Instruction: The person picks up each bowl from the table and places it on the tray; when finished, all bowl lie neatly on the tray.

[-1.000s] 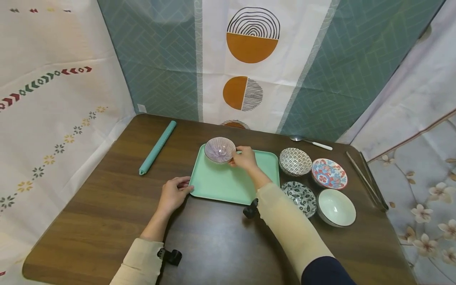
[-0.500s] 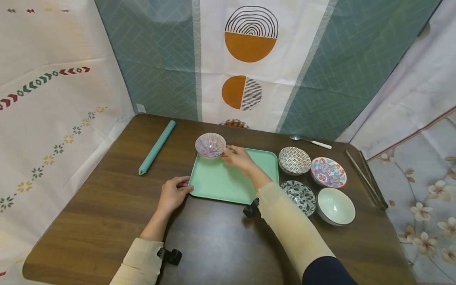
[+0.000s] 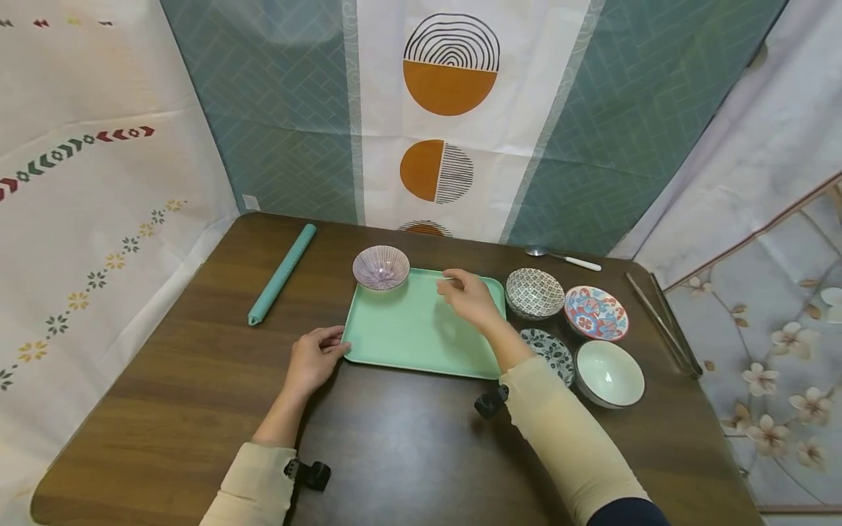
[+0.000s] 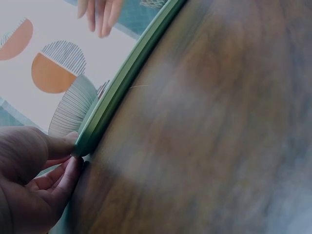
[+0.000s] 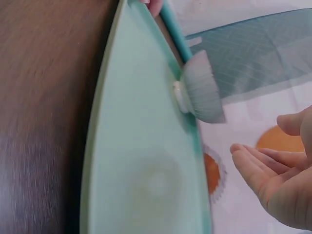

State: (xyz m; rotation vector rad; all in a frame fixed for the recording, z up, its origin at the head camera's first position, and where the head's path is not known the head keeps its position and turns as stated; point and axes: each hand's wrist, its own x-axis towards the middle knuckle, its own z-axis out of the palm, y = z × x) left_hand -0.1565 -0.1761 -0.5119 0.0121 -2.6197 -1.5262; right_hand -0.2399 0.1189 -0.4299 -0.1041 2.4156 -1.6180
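Observation:
My left hand [image 3: 316, 358] pinches the front left corner of a light green tray [image 3: 421, 343]; in the left wrist view the thumb lies on the rim and the fingers [image 4: 66, 183] sit under the corner. A small bowl with fine purple stripes [image 3: 381, 267] stands on the tray's back left corner, and the right wrist view shows the striped bowl [image 5: 201, 90] upright on its foot. My right hand [image 3: 470, 296] hovers over the right half of the tray with nothing in it, fingers loosely bent and apart from the bowl.
Right of the tray stand a lattice-patterned bowl [image 3: 535, 294], a red and blue floral bowl [image 3: 596, 313], a leaf-patterned bowl [image 3: 549, 354] and a plain white bowl [image 3: 610, 372]. A spoon [image 3: 572, 261] lies behind them, tongs [image 3: 664, 325] at the right edge. A rolled teal mat [image 3: 283, 274] lies left.
My right hand moved the striped bowl left and back to the tray's corner, let go of it and drew away to the right. The left hand stays at the tray corner.

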